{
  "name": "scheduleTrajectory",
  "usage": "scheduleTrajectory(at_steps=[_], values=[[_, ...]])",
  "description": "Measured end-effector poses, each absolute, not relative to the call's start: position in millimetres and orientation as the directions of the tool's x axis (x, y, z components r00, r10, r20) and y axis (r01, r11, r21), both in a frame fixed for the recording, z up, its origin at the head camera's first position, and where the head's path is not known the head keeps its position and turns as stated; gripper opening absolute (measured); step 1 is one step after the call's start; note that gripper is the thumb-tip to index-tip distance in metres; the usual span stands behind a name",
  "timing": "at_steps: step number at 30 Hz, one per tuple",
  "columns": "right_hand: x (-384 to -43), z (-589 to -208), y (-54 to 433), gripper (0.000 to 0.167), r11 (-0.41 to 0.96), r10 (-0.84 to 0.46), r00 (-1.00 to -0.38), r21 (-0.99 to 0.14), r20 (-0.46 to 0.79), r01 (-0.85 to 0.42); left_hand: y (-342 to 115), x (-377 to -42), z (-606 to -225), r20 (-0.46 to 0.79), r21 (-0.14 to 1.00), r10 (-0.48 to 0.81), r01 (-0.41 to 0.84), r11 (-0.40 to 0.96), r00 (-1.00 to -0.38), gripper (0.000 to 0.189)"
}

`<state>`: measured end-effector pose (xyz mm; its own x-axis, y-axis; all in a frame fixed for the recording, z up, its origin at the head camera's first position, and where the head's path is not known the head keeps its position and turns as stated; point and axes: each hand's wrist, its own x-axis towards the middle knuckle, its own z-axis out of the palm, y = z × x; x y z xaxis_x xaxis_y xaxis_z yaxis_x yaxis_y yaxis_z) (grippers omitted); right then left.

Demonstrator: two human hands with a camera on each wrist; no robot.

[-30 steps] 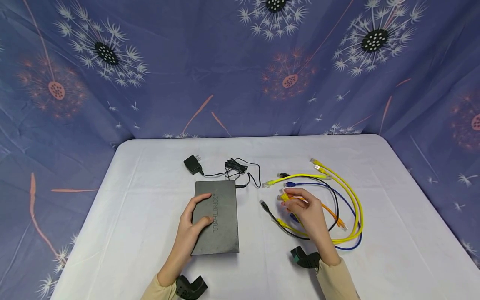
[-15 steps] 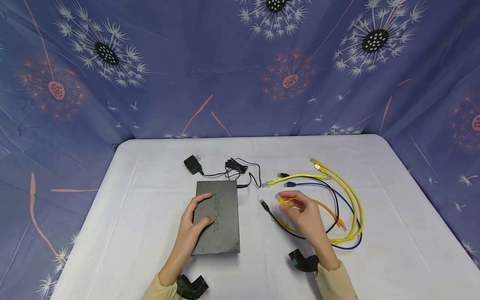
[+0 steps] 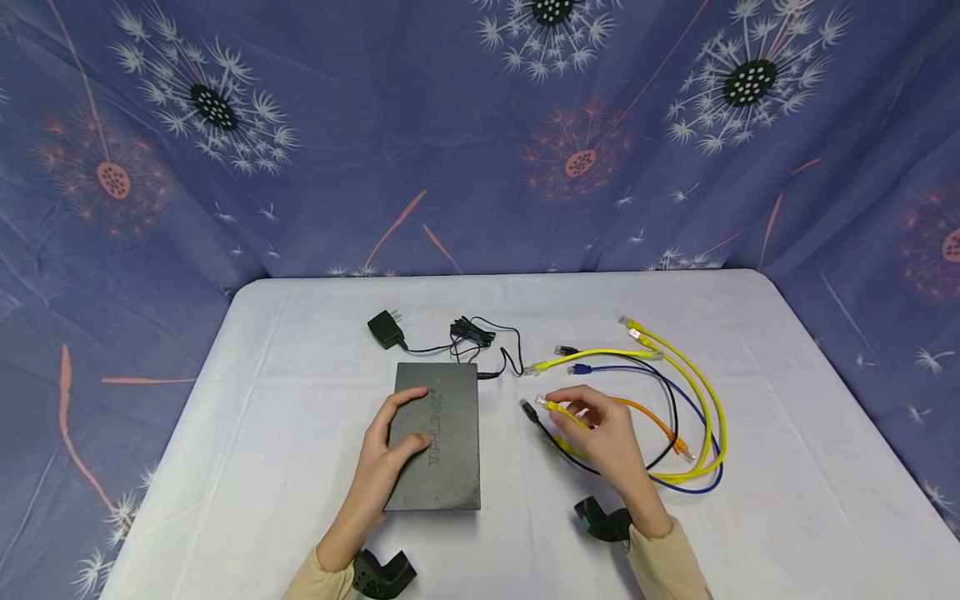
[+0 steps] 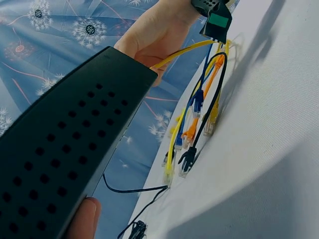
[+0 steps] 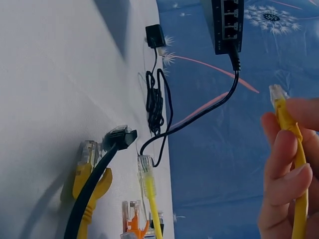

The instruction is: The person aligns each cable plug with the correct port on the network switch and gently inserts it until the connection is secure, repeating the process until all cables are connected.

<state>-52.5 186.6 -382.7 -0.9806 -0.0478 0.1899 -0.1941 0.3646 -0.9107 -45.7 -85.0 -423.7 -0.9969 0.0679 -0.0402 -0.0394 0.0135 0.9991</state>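
Observation:
A flat dark network switch [image 3: 454,467] marked TP-LINK is held by my left hand [image 3: 382,450], with the thumb and a finger lying over its top face. In the left wrist view its vented side [image 4: 62,149] and one fingertip at the edge show. My right hand [image 3: 607,433] pinches a yellow Ethernet cable [image 5: 283,114] just behind its clear plug, to the right of the switch and apart from it. A row of ports [image 5: 231,20] on the switch faces that hand. A black power lead [image 5: 235,59] is plugged in beside those ports.
Loose Ethernet cables lie on the white table [image 3: 795,400] at right: a black plug [image 3: 529,411], a blue cable [image 3: 622,367], an orange plug [image 3: 682,448] and several yellow ends. Behind the switch sit a black power adapter [image 3: 386,330] and its bundled cord [image 3: 471,332].
My right hand has moved left and slightly down, drawing the yellow plug away from the other cables toward the switch. The switch has shifted slightly right in my left hand.

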Motion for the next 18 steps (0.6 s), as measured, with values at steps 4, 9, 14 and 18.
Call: scheduleTrajectory(at_steps=[4, 9, 14, 18], values=[[-54.1, -378.4, 182.8, 0.015, 0.394, -0.092, -0.950, -0.866, 0.298, -0.309, -85.2, -45.3, -423.6, -0.035, 0.999, 0.074, -0.034, 0.020, -0.997, 0.055], [-60.0, -381.1, 181.8, 0.018, 0.375, -0.149, -0.907, -0.826, 0.394, -0.421, -84.7, -45.2, -423.4, -0.032, 0.999, 0.076, -0.031, 0.023, -0.997, 0.055], [-66.0, -384.7, 181.2, 0.019, 0.390, -0.192, -0.874, -0.782, 0.447, -0.486, -84.1, -45.2, -423.1, -0.039, 0.999, 0.082, -0.039, 0.010, -0.996, 0.055], [-74.4, -395.8, 184.3, 0.020, 0.392, -0.221, -0.844, -0.748, 0.489, -0.536, -83.5, -45.1, -422.8, -0.038, 0.999, 0.082, -0.037, 0.006, -0.996, 0.055]])
